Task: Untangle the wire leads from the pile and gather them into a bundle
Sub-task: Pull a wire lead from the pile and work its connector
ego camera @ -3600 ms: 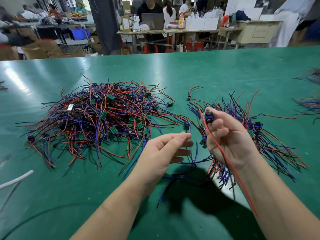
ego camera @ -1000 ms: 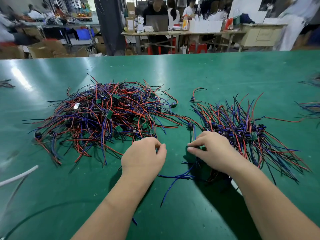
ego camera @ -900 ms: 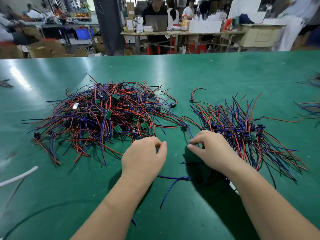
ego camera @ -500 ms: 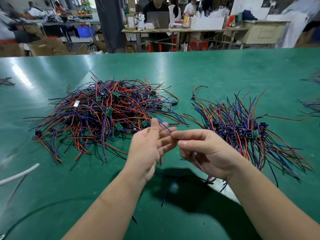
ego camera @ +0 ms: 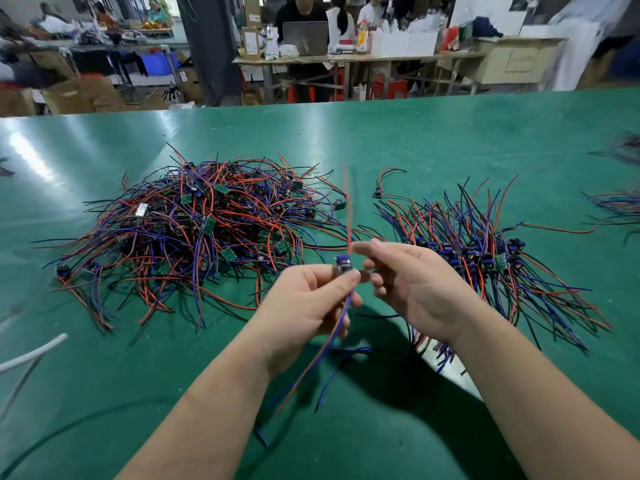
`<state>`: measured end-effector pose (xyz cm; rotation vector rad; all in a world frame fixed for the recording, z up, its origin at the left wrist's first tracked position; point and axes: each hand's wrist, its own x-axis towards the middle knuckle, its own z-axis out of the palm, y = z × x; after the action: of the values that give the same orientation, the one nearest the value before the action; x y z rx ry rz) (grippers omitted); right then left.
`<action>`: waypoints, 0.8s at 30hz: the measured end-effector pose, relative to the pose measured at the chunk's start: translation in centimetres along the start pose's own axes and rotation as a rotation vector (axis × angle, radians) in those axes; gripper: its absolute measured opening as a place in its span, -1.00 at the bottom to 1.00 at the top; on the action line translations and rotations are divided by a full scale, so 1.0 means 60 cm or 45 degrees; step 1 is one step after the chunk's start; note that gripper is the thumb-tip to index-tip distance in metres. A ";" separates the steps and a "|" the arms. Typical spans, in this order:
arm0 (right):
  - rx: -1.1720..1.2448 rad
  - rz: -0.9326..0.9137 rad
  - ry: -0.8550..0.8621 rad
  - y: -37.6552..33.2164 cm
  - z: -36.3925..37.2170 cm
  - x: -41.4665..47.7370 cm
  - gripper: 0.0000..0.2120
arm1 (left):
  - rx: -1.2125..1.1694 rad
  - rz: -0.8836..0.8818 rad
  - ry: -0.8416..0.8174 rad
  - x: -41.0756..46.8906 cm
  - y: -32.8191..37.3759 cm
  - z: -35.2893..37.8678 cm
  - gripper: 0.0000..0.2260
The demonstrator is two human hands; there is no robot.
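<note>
The left hand (ego camera: pixel 306 306) is pinching one wire lead (ego camera: pixel 343 264) just under its small blue part, above the green counter (ego camera: pixel 415 140). The right hand (ego camera: pixel 412 289) is pinching that lead's red strand. The tangled pile (ego camera: pixel 207 230) is lying to the left and the gathered bundle (ego camera: pixel 485 251) to the right.

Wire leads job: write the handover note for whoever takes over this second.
Left hand: pinches one wire lead at its blue part, above the table; its blue and red tails hang down.
Right hand: fingertips at that lead's red wire, which stands upward; blur hides whether they pinch it.
Tangled pile: on the left, large.
Bundle: on the right, many leads lying roughly side by side.
Done: part of the leads gathered; one lead in hand.
Left: lay this lead with the bundle, then work through the pile.
</note>
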<state>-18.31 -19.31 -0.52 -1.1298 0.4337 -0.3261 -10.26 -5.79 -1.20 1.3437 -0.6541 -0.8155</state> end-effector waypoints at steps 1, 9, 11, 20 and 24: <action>-0.042 -0.003 -0.055 0.000 -0.002 -0.003 -0.76 | 0.049 -0.009 -0.063 -0.002 -0.002 0.002 -0.84; -0.087 0.033 -0.150 0.000 -0.006 -0.005 -0.82 | 0.109 -0.057 -0.187 -0.007 0.005 -0.002 -0.82; -0.090 0.040 -0.112 0.002 -0.004 -0.005 -0.78 | 0.139 -0.080 -0.166 -0.007 0.008 0.001 -0.84; -0.226 -0.022 0.074 0.011 -0.003 0.004 -0.88 | 0.123 -0.010 0.171 -0.003 -0.006 0.012 -0.88; -0.044 -0.191 0.330 -0.009 -0.016 0.013 -0.88 | 0.227 -0.131 -0.102 -0.010 -0.006 0.017 -0.85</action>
<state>-18.12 -20.68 -0.50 -1.1611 0.5853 -0.6025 -11.47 -5.89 -1.38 1.5220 -0.7384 -0.9145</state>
